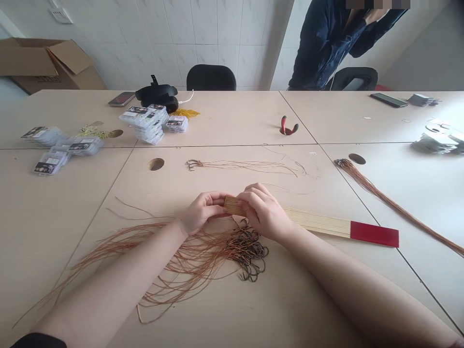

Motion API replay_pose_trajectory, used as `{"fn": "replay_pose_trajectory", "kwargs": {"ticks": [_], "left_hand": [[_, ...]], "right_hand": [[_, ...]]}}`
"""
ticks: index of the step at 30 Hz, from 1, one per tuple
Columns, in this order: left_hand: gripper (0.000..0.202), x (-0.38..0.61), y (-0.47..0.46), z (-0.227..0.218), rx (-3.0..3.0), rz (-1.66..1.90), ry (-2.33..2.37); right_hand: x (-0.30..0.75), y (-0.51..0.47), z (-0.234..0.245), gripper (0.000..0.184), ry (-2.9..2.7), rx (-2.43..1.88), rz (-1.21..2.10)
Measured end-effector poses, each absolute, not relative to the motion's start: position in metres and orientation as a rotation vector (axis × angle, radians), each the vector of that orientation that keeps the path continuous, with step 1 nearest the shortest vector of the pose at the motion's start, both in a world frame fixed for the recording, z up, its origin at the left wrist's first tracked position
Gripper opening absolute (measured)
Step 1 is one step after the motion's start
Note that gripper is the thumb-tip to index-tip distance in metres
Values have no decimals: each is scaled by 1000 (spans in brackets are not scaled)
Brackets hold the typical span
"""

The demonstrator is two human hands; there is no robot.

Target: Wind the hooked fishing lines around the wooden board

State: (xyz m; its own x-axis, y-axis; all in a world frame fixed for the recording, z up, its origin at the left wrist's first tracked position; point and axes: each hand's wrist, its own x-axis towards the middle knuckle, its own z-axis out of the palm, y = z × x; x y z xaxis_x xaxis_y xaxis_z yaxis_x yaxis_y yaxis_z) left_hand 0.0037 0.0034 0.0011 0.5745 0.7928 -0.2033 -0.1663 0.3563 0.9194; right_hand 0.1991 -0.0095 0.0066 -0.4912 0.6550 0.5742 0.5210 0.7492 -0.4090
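Observation:
My left hand (pixel 203 212) is closed on the left end of a long, flat straw-coloured strip (pixel 319 221) with fine lines along its length and a red right end. My right hand (pixel 266 215) is closed over the same strip just to the right, its fingertips pinched near the edge; whether a hook line is in them is hidden. Below both hands lies a heap of dark fishing hooks (pixel 250 253), tied to orange-brown lines (pixel 181 270) that fan out leftward under my left forearm.
Beyond my hands lie a few hooks with lines (pixel 194 165); a long bundle of hook lines (pixel 384 195) is at right. Farther back are stacked clear packs (pixel 147 123), red-handled pliers (pixel 288 126) in a table hole, and a phone (pixel 121 99). A person in dark clothes (pixel 319 43) stands opposite.

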Motion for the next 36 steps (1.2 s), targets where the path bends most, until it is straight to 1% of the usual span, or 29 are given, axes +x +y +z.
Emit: {"fn": "replay_pose_trajectory", "kwargs": {"ticks": [5, 10, 21, 36], "left_hand": [[34, 5, 3, 1, 1004, 678, 708], [38, 5, 4, 1, 972, 669, 674], [36, 3, 4, 2, 1051, 656, 734], [37, 10, 3, 3, 1188, 671, 840]], "right_hand": [[199, -10, 5, 14, -2122, -925, 237], [199, -9, 1, 14, -2144, -937, 222], [198, -9, -4, 12, -2007, -864, 132], [198, -9, -3, 11, -2013, -884, 125]]}}
